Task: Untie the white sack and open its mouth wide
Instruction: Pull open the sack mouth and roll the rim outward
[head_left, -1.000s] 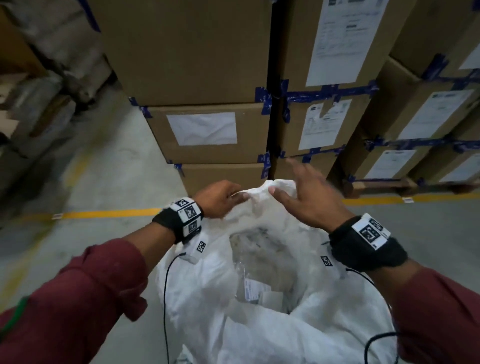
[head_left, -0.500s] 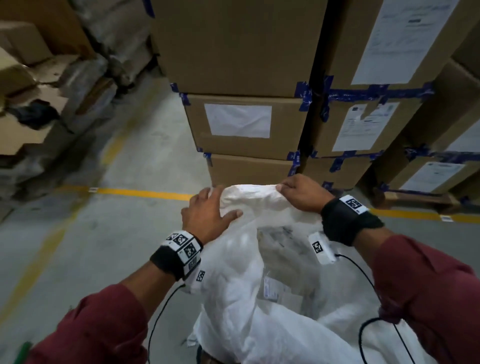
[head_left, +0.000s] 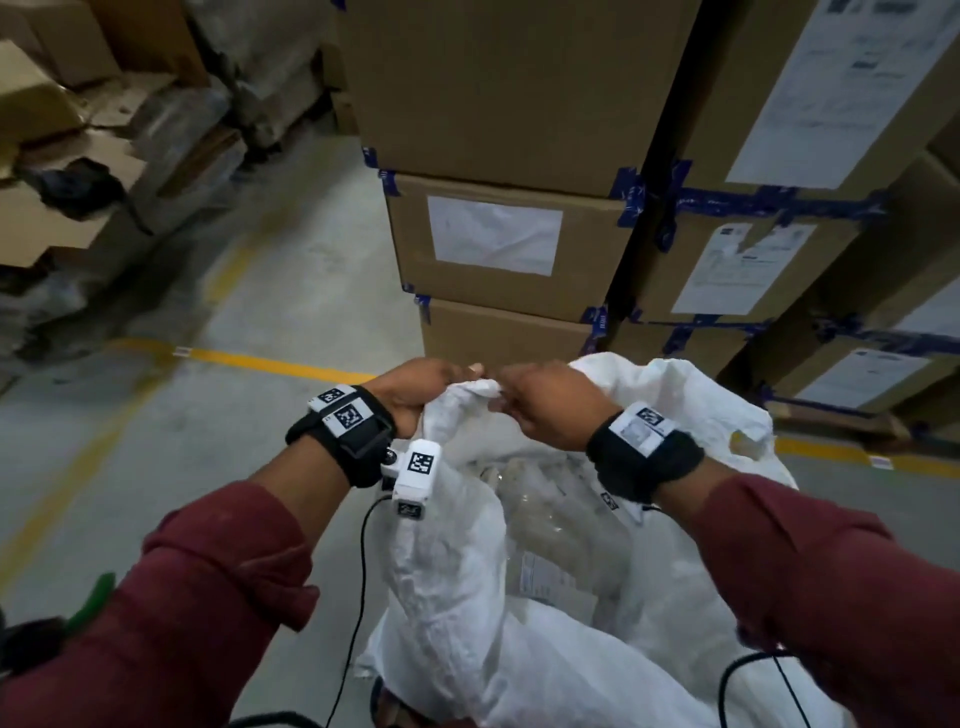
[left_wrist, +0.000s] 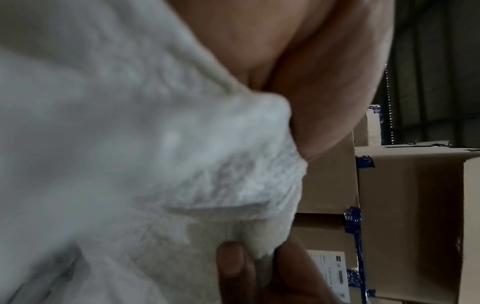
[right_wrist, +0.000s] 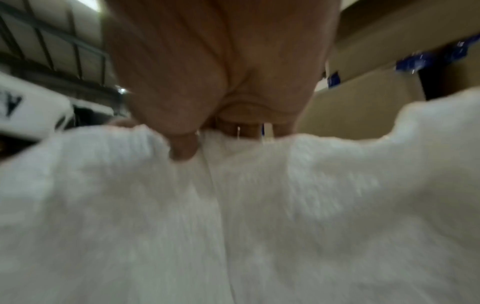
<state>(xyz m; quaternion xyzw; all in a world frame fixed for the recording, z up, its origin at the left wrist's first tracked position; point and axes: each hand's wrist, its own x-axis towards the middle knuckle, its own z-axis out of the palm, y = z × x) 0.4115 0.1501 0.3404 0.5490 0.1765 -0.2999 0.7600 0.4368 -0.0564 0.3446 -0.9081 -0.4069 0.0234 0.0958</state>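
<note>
The white woven sack (head_left: 519, 623) stands on the floor in front of me, its mouth partly spread, with pale packets showing inside. Both hands meet at the far left part of its rim (head_left: 475, 391). My left hand (head_left: 421, 387) grips the bunched rim with curled fingers, and the sack cloth (left_wrist: 130, 144) fills most of the left wrist view. My right hand (head_left: 550, 402) pinches the same rim just beside it; in the right wrist view the thumb (right_wrist: 183, 148) presses into the sack's edge (right_wrist: 233, 185). No tie or string is visible.
Stacked cardboard boxes (head_left: 498, 244) with blue tape and paper labels rise right behind the sack. More boxes (head_left: 779, 270) stand to the right. A yellow floor line (head_left: 270, 361) crosses the concrete. Flattened cartons and wrapped goods (head_left: 104, 171) lie at the left.
Both hands have come together at the far left rim and now clutch it side by side. Earlier they were spread apart along the rim. The head view has shifted left.
</note>
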